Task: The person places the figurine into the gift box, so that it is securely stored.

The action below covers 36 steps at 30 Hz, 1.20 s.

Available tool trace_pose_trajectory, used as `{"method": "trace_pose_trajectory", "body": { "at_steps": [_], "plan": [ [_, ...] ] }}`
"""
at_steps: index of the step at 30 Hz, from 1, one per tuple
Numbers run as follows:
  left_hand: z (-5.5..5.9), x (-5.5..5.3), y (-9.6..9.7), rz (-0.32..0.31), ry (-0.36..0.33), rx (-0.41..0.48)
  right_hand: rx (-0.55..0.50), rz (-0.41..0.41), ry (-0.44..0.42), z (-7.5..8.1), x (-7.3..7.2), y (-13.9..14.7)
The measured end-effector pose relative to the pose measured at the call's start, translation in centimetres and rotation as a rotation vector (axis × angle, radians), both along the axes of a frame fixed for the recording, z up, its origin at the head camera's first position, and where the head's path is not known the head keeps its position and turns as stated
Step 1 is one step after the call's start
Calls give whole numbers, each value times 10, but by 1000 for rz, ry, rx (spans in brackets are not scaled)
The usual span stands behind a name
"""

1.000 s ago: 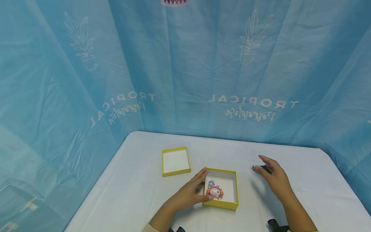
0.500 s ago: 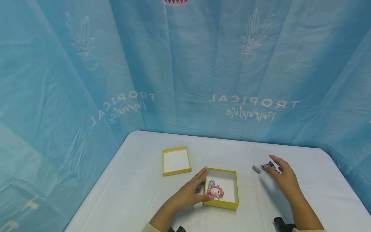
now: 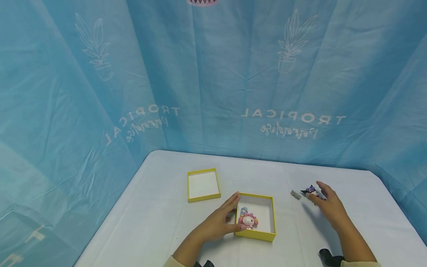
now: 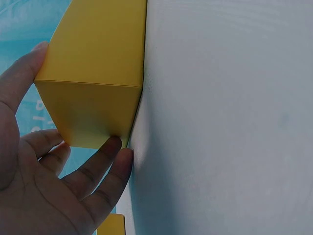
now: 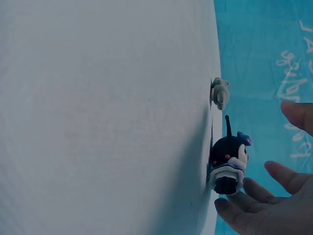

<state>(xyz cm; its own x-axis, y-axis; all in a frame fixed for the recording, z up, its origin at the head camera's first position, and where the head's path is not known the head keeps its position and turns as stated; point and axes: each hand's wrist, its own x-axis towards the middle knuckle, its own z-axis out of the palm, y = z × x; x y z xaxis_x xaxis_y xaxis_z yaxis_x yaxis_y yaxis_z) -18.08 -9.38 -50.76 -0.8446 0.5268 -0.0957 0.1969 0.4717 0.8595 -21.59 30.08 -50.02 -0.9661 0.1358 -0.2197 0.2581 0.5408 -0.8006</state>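
Note:
An open yellow box point(image 3: 255, 234) stands on the white table, and my left hand point(image 3: 217, 222) holds its left side, thumb at the near rim. In the left wrist view the fingertips point(image 4: 115, 143) lie against the yellow wall. Inside the box are a pink-and-white character figurine point(image 3: 248, 220) and a small blue one point(image 3: 243, 210). To the right, my right hand point(image 3: 330, 207) is beside a black-and-white figurine with a purple bow point(image 5: 230, 164), lying on the table. Its fingers are spread, the lower fingertips right at the figurine's base and the thumb apart. A small grey figurine point(image 5: 220, 93) lies just beyond.
A shallow yellow lid point(image 3: 202, 185) with a white inside lies behind and left of the box. Blue printed curtains point(image 3: 213, 92) hang along the back and sides of the table point(image 3: 150, 222). Black wrist devices point(image 3: 328, 257) show near the sleeves.
My right hand has shifted right, away from the grey figurine, and more of the black-and-white figurine shows. The left hand and box have stayed in place.

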Motion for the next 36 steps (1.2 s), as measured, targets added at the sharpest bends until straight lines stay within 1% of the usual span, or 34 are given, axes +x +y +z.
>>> {"method": "trace_pose_trajectory", "body": {
  "at_steps": [3, 8, 12, 17, 21, 27, 36],
  "plan": [
    [0, 0, 0, 1, -2, -3, -21, 5, -7, -2, 0, 2],
    [0, 0, 0, 7, 1, -10, -6, 39, -25, -3, 0, 4],
    [0, -1, 0, 9, 5, -15, 42, 75, -18, -5, 0, 6],
    [-1, -1, 0, 6, 10, -17, 156, 123, -3, -9, -1, 8],
    [-1, 0, 0, 6, 10, -17, 216, 144, -5, -13, -3, 9],
    [-1, 0, 0, 1, 16, -11, 233, 167, 4, -15, -4, 8],
    [-2, -1, -1, 5, 9, -15, 259, 173, 6, -14, -2, 7]
  ]
}}
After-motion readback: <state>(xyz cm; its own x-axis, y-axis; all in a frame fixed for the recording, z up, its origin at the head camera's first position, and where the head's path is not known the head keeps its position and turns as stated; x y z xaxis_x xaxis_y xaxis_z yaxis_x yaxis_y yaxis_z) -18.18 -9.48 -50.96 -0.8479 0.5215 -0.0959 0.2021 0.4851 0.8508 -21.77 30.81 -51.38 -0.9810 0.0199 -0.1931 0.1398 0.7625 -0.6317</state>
